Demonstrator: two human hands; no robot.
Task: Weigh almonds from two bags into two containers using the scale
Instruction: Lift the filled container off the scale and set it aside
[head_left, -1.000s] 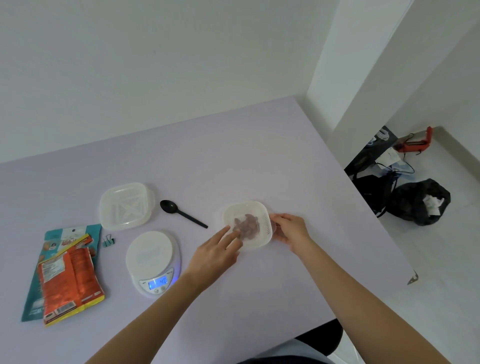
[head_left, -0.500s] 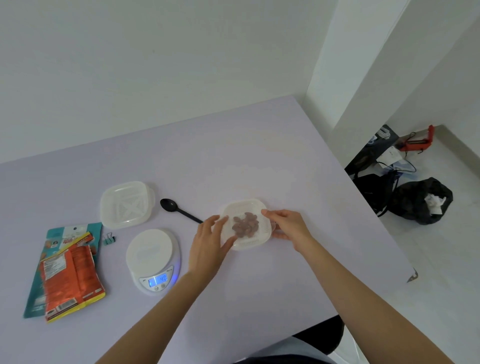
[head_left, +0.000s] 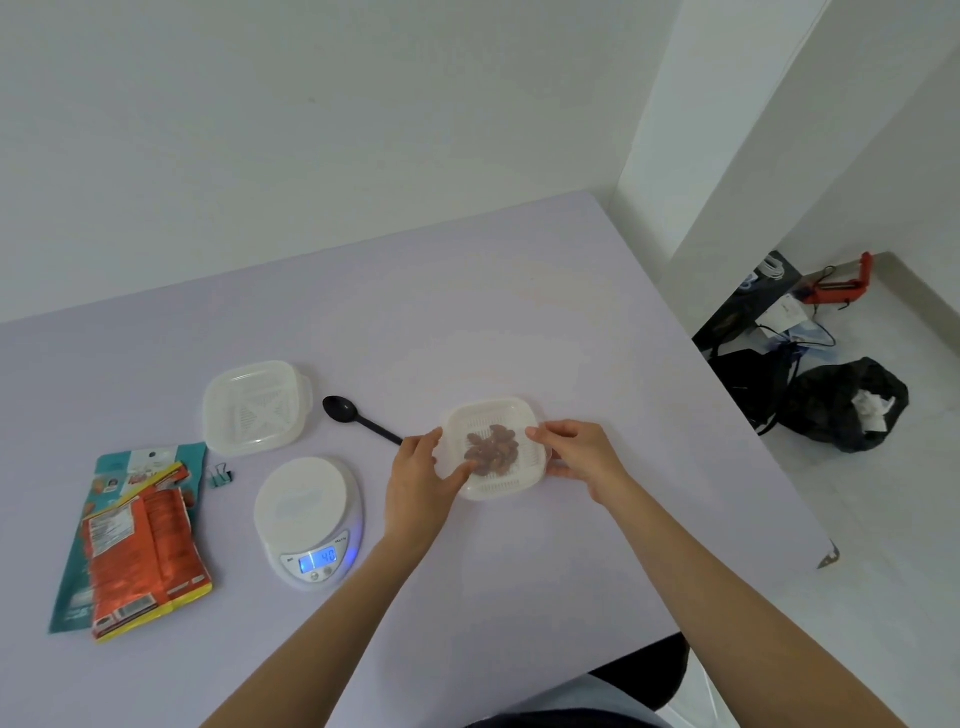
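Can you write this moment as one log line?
left hand: grips almond container | right hand: grips it too | scale: unloaded, display lit

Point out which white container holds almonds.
The container gripped by left hand and right hand; the other container, behind the scale, shows none.

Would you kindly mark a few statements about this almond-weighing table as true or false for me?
1. The left hand and the right hand both hold the almond container. True.
2. That container sits on the scale. False: it is to the right of the scale, whose platform is bare.
3. The black spoon lies between the almond container and the other container. True.
4. The teal bag lies on the orange bag. False: orange lies on teal.
5. The scale's display is lit. True.
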